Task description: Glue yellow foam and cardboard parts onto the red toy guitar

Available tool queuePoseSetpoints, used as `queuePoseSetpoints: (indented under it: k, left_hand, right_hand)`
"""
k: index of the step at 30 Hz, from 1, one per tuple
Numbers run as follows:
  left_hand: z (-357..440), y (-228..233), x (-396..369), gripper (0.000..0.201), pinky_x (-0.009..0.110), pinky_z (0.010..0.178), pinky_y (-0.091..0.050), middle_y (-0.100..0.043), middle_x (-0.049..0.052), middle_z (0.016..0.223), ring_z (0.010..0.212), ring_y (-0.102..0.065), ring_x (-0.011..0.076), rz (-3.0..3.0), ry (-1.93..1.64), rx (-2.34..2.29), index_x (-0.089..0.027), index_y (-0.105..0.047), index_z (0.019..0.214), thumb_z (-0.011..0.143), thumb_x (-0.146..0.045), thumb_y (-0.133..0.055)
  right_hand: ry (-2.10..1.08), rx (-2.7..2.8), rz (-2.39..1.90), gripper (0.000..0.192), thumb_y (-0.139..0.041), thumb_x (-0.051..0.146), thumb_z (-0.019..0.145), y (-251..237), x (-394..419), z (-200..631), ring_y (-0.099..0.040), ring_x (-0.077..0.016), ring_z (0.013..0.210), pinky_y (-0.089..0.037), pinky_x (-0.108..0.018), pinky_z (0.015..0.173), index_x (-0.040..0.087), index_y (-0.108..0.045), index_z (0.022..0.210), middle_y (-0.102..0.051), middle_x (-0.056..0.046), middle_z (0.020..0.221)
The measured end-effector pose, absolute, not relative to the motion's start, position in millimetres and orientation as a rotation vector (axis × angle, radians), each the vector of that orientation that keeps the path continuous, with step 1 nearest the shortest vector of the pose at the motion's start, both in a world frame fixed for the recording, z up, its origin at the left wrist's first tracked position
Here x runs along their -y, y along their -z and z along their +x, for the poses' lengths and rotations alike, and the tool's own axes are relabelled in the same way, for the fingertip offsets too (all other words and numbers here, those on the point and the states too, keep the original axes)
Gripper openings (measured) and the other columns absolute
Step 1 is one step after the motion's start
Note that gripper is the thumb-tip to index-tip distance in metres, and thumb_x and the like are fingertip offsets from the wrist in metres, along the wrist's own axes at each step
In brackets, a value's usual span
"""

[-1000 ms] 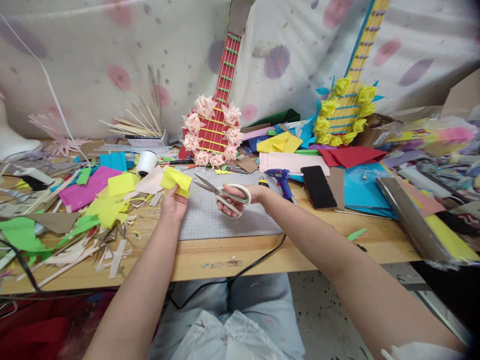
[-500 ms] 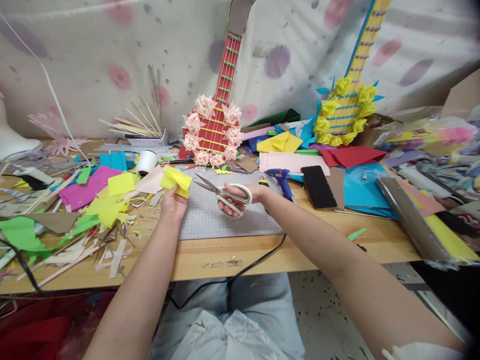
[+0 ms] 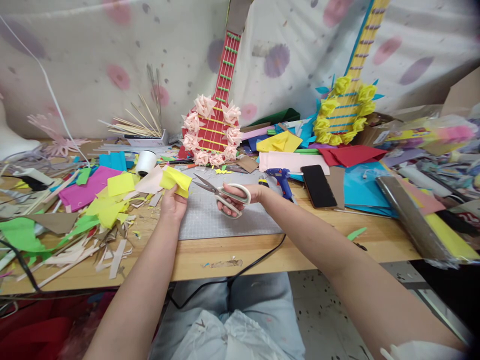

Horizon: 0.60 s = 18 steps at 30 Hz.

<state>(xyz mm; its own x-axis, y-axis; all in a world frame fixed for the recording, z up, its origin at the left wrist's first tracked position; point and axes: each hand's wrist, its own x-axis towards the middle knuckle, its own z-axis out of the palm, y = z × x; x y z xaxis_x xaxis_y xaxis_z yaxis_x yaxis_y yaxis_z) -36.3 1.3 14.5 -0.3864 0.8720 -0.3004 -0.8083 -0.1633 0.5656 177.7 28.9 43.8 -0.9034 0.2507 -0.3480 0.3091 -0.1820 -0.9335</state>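
Note:
My left hand (image 3: 172, 205) grips a folded piece of yellow paper (image 3: 176, 180) and holds it up above the left edge of a grey cutting mat (image 3: 221, 222). My right hand (image 3: 236, 197) has its fingers through the white handles of a pair of scissors (image 3: 221, 193). The blades are spread apart and point left toward the yellow paper, a short gap away from it. Both hands hover over the wooden table (image 3: 300, 245).
Paper scraps (image 3: 93, 205) in yellow, green and magenta cover the table's left. Behind the mat stand a red paper guitar (image 3: 213, 130) with pink flowers and a yellow one (image 3: 345, 110). A blue glue gun (image 3: 281, 180), a black phone (image 3: 318, 186) and a white spool (image 3: 146, 162) lie nearby.

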Motion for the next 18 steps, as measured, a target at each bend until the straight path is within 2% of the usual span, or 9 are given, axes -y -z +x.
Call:
queuePoseSetpoints:
  k: [11, 18]
  left_hand:
    - [-37.0, -10.2, -3.1, 0.031, 0.022, 0.078, -0.051, -0.072, 0.000, 0.088, 0.070, -0.065, 0.0083, 0.159, -1.831, -0.778, -0.018, -0.063, 0.098, 0.081, 0.001, -0.044]
    - [-39.6, -3.8, -6.4, 0.033, 0.022, 0.077, -0.051, -0.071, 0.001, 0.090, 0.074, -0.066, 0.0089, 0.220, -1.842, -0.755, -0.019, -0.063, 0.100, 0.081, 0.001, -0.045]
  right_hand:
    - [2.273, -1.976, 0.695, 0.074, -0.020, 0.073, 0.080, -46.2, -27.9, 177.5, -0.057, -0.0105, 0.052, -0.034, -0.016, 0.035, 0.009, -0.056, 0.091, -0.059, -0.006, 0.067]
    - [2.247, -1.953, 0.718, 0.075, -0.018, 0.073, 0.081, -44.3, -26.3, 174.0, -0.058, -0.0111, 0.053, -0.034, -0.016, 0.034, 0.009, -0.056, 0.091, -0.059, -0.006, 0.067]
